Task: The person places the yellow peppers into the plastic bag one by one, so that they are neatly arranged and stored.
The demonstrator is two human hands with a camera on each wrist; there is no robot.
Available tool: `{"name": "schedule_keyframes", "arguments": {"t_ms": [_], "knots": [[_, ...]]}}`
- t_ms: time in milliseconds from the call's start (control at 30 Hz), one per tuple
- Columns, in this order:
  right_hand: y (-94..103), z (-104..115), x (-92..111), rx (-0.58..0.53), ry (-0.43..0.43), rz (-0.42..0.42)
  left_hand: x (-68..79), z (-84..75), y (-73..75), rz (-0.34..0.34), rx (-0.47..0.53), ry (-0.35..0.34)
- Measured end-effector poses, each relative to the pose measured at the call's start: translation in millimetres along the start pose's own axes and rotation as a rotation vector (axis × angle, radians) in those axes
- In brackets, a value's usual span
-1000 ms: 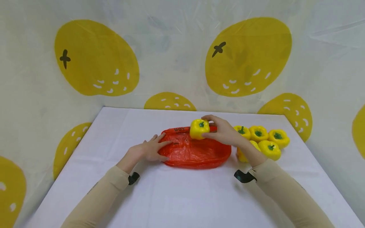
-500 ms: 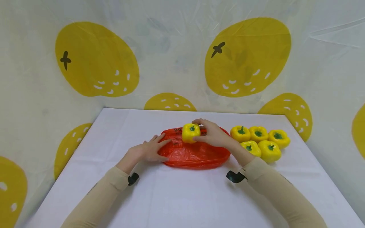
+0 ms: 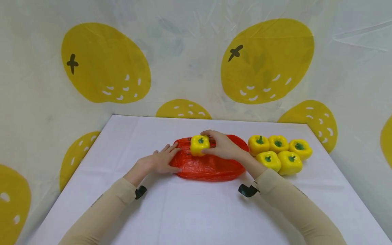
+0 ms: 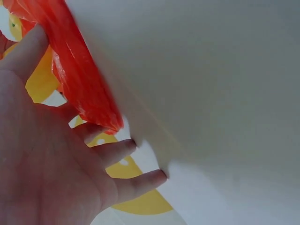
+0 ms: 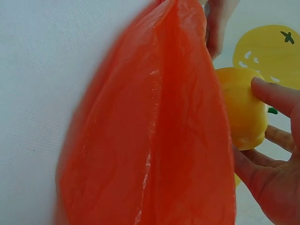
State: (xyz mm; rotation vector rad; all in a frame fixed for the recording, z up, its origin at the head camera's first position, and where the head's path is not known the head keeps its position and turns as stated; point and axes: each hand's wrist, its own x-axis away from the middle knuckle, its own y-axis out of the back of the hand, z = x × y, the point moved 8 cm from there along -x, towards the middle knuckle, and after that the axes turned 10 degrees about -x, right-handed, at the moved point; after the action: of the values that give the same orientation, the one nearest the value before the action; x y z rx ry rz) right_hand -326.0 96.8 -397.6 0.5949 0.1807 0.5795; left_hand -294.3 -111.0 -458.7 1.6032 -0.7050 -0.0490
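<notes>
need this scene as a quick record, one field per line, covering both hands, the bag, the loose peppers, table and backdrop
left hand: touches the bag's left end
right hand: holds one yellow pepper, stem up
red bag: on the table, between the hands and the loose peppers
loose peppers: five, yellow, green stems, grouped right of the bag
table: white covering
backdrop: pale, printed with large yellow fruit shapes
</notes>
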Motion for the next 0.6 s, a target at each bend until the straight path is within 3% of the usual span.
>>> {"name": "schedule_keyframes", "arguments": {"t_ms": [300,600], "knots": [[-3.2,-2.4,-0.9,0.001,-0.005,0.01,3.2,6.5,2.4,0.006,0.02,-0.01],[-8.1,1.1,-7.8,-0.002,-0.002,0.004,2.1,5.9,2.7,0.005,-0.033,-0.031]]}}
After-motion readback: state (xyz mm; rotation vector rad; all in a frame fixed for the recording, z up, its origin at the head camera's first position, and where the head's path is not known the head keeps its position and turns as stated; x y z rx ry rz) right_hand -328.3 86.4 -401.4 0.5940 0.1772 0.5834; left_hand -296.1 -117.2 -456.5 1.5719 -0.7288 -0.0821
